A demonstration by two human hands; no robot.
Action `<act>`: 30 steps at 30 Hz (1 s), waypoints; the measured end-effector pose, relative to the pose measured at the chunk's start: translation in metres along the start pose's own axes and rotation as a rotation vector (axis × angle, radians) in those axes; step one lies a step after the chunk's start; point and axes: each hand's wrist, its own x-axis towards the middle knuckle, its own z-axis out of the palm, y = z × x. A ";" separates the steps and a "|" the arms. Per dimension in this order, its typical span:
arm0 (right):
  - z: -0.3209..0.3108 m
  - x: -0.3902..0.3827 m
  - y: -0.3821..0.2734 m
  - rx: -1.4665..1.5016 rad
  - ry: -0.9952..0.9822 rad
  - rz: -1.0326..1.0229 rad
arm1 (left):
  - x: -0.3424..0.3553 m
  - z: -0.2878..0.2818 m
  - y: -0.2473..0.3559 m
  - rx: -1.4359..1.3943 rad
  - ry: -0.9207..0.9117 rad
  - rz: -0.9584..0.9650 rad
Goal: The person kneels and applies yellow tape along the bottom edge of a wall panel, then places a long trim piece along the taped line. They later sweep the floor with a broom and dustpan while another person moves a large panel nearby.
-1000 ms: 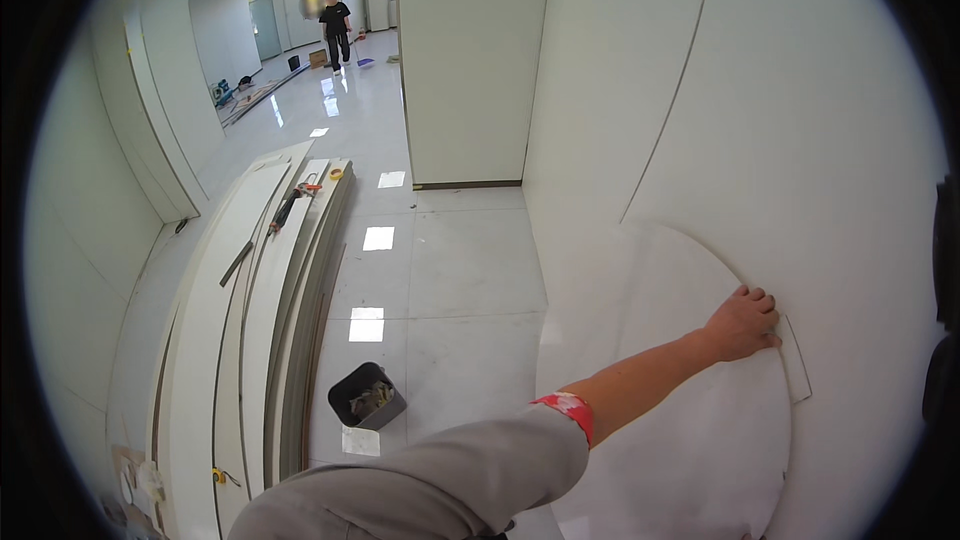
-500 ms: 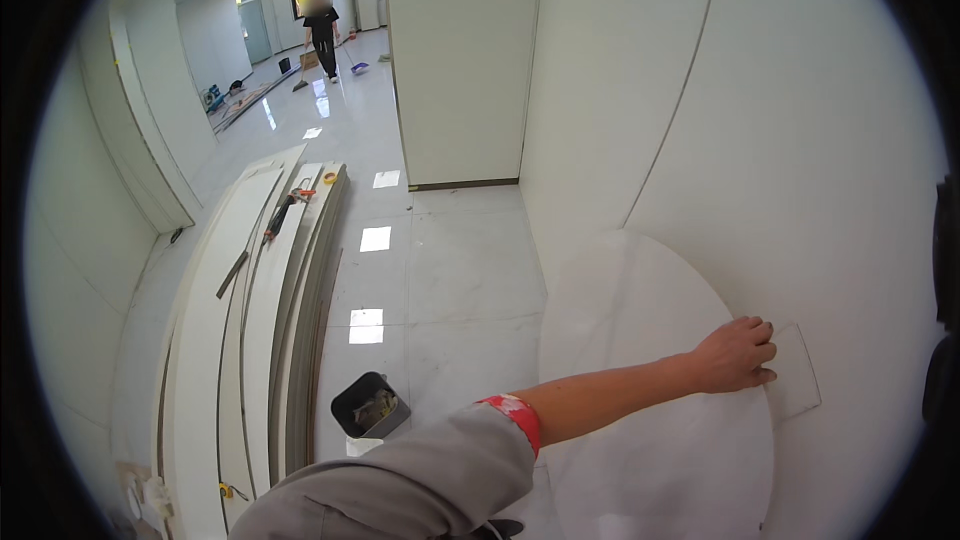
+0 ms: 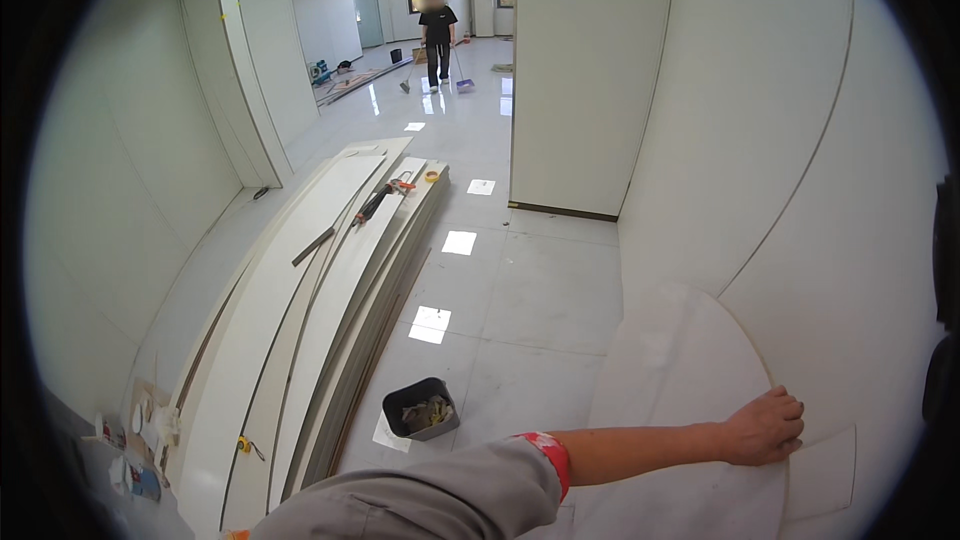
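Though your view swings left, your left hand [image 3: 764,427] keeps its grip clamped on the curved white board [image 3: 680,385], so it stays held; your right hand is unseen.

No writing can be read; no label, number or sign is legible.

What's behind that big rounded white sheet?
Past the edge of the white sheet, by the left hand, pale wall shows, with a rectangular outline. Anything directly behind the sheet is covered.

Smooth white panel [image 3: 690,370], glossy floor [image 3: 540,300], cloth sleeve [image 3: 440,490]
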 end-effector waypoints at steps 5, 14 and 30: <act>0.018 -0.007 -0.031 -0.022 -0.003 -0.071 | -0.008 -0.036 -0.018 0.065 -0.002 -0.018; 0.044 -0.018 -0.060 -0.051 -0.008 -0.189 | -0.031 -0.102 -0.042 0.156 0.009 -0.041; 0.056 -0.017 -0.069 -0.056 -0.030 -0.392 | -0.048 -0.134 -0.047 0.177 -0.021 -0.040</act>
